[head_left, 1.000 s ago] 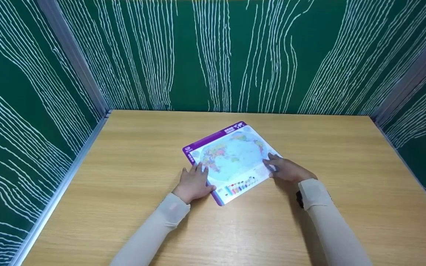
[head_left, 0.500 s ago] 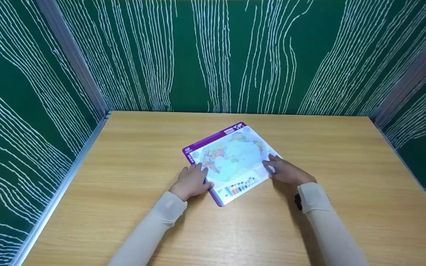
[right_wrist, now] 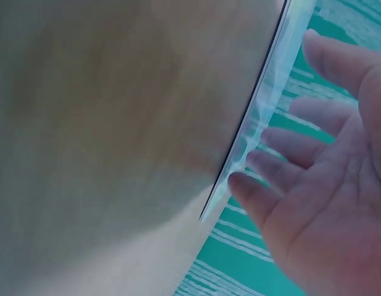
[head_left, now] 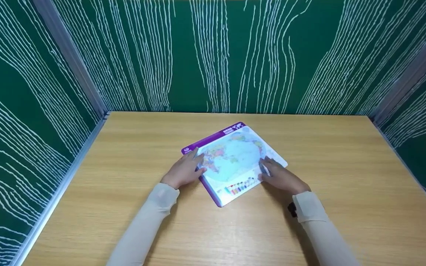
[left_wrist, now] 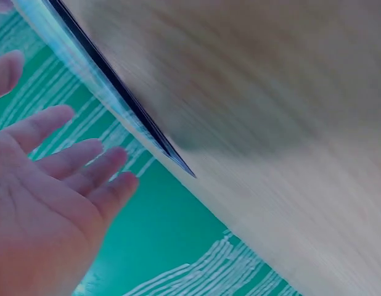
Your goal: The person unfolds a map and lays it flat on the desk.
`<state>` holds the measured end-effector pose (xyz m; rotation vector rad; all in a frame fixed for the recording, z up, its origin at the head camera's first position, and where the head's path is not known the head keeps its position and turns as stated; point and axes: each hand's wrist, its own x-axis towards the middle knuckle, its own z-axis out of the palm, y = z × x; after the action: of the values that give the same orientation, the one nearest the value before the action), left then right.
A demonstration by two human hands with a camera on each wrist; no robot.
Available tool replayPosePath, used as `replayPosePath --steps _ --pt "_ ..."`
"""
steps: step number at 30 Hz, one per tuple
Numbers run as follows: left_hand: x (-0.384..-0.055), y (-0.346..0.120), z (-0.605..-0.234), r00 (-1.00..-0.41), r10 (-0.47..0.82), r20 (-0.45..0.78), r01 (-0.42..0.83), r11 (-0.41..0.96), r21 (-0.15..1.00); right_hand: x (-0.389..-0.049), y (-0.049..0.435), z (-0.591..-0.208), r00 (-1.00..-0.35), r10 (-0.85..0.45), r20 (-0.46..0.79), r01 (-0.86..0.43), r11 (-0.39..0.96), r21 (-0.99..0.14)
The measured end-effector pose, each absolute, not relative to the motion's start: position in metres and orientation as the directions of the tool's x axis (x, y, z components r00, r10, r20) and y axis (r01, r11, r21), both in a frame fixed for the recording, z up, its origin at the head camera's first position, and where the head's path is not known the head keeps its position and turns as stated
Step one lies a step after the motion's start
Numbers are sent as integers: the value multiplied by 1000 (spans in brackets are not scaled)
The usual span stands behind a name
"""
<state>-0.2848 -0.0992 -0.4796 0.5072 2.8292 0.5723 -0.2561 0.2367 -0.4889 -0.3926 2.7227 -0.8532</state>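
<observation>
A world map board (head_left: pixel 231 159) with a purple border lies at an angle on the wooden table. Over its left edge is my left hand (head_left: pixel 183 171), fingers spread and extended. My right hand (head_left: pixel 282 178) reaches over the lower right part of the map, its fingers also extended. The left wrist view has the left hand (left_wrist: pixel 55 197) palm in sight, with a gap between its fingertips and the board (left_wrist: pixel 116 92). In the right wrist view, the lower fingertips of the right hand (right_wrist: pixel 320 185) come right up to the board's surface (right_wrist: pixel 261 105).
Green panels (head_left: pixel 264 55) with white wavy lines stand behind the wooden table (head_left: pixel 142 147) and on both sides. Grey posts (head_left: pixel 74 55) mark the back corners. A dark band (head_left: pixel 292 210) shows at the right wrist.
My left hand has shifted up and left along the board's edge. The right hand has slid slightly left and down, baring the board's right corner. The board stays in place.
</observation>
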Motion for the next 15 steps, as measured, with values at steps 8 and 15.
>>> replayPosePath --steps 8,15 --pt "-303 -105 -481 -919 361 -161 266 867 422 -242 212 -488 -946 -290 -146 -169 824 -541" --pt "-312 -105 -482 -911 341 -232 216 873 436 -232 189 -483 -941 -280 -188 -146 841 -522"
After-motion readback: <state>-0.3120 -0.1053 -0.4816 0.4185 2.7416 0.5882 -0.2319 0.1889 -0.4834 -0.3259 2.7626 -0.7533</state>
